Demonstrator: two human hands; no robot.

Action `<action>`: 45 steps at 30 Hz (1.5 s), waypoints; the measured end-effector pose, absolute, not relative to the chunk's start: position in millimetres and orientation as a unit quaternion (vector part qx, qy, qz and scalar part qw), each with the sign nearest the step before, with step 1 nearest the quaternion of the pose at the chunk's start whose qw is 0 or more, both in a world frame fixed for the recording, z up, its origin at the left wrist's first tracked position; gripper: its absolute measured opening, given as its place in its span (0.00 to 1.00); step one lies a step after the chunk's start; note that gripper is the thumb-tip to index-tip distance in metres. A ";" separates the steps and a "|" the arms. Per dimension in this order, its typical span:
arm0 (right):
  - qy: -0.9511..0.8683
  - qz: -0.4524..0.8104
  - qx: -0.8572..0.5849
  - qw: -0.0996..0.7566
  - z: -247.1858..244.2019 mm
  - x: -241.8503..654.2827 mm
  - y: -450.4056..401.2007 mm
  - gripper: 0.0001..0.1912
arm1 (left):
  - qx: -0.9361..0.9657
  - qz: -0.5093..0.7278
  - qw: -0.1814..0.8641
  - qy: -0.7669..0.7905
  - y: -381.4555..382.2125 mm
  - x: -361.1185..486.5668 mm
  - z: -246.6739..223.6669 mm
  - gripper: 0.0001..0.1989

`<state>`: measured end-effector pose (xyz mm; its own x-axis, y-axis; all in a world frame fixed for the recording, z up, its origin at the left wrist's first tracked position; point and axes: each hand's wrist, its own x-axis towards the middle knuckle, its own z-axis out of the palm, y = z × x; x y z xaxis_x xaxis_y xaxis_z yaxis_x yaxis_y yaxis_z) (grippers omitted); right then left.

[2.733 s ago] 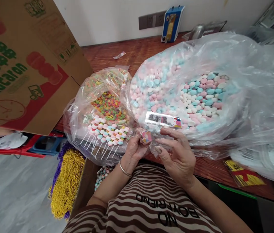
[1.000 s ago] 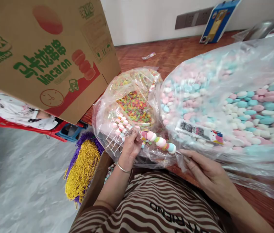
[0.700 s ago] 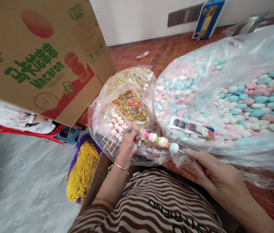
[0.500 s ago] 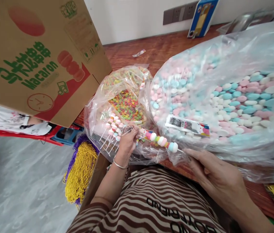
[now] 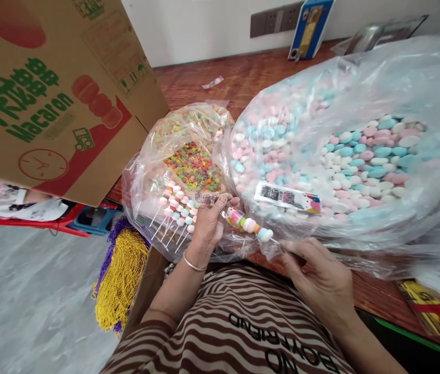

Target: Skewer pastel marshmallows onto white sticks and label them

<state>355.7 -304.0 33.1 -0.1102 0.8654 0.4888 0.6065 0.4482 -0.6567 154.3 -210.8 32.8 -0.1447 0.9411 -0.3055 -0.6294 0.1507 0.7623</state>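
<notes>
My left hand (image 5: 212,221) pinches a small printed clear wrapper (image 5: 234,215). A skewer of marshmallows and coloured candy rings (image 5: 263,234) lies partly inside that wrapper, with its blue and white end piece nearest my right hand. The thumb and fingertips of my right hand (image 5: 317,278) close on the skewer's white stick. Left of my left hand, several finished candy skewers (image 5: 178,205) rest side by side on the clear plastic, sticks toward me. A flat pile of printed wrappers (image 5: 287,198) lies on the big bag, just beyond my right hand.
A large clear bag of pastel marshmallows (image 5: 375,150) fills the right. Beside it is an opened bag of candy rings (image 5: 194,166). A tall cardboard box (image 5: 67,93) stands left. Gold and purple bead strings (image 5: 122,280) hang by the table edge. A blue box (image 5: 310,28) stands by the wall.
The skewer has slid farther into the wrapper, and my right hand has moved left toward my left hand with the stick. The whole view has shifted slightly.
</notes>
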 end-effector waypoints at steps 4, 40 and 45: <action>-0.691 0.175 -0.529 0.461 27.3 352.2 -306.7 0.05 | 0.161 0.632 0.634 0.415 -213.3 167.4 31.4 0.19; -0.434 0.558 -0.514 0.486 10.9 336.1 -308.9 0.17 | 0.107 0.588 0.734 0.322 -224.8 217.5 39.2 0.17; -0.675 0.148 -0.558 0.460 7.3 343.9 -308.4 0.07 | 0.084 0.576 0.717 0.385 -223.6 221.0 43.9 0.19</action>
<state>343.9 -308.4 7.3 0.0457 0.8887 0.4562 0.6171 0.3340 -0.7124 221.0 -223.6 43.9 0.0413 0.8893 -0.4555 -0.7607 0.3236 0.5627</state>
